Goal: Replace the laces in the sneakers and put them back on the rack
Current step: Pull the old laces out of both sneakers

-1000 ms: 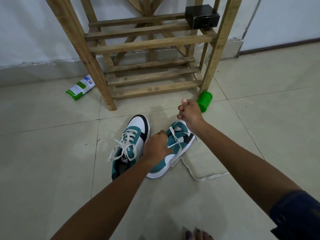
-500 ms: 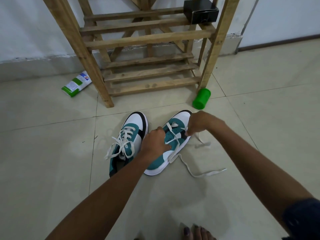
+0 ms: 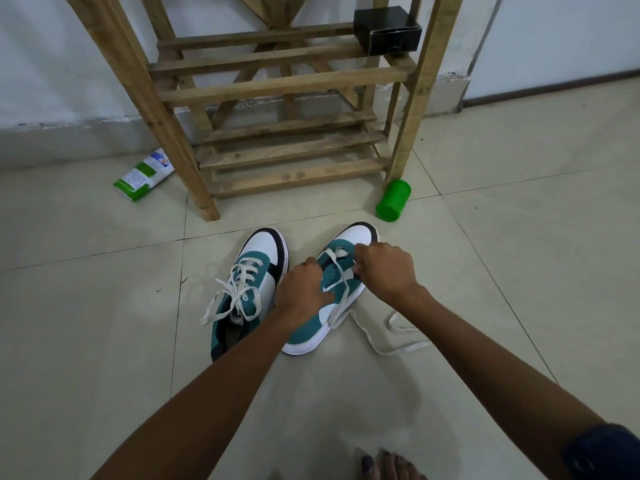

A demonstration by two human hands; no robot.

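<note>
Two teal, white and black sneakers stand side by side on the tiled floor before the wooden rack point(image 3: 284, 81). The left sneaker point(image 3: 258, 265) is fully laced and tied. The right sneaker point(image 3: 349, 244) is only partly laced; its white lace point(image 3: 388, 341) trails loose over the floor to the right. My left hand point(image 3: 301, 289) grips the right sneaker's side at mid-shoe. My right hand point(image 3: 384, 268) pinches the lace at the eyelets near the toe.
A black box point(image 3: 388, 29) sits on the rack's upper shelf at the right. A green cylinder point(image 3: 393, 200) lies by the rack's right leg. A green and white packet point(image 3: 143, 174) lies left of the rack. Toes point(image 3: 388, 465) show at the bottom edge.
My right hand, which had pulled the lace up and away toward the rack, has come back down to the sneaker's eyelets. The lace now lies slack. My left hand stayed on the sneaker.
</note>
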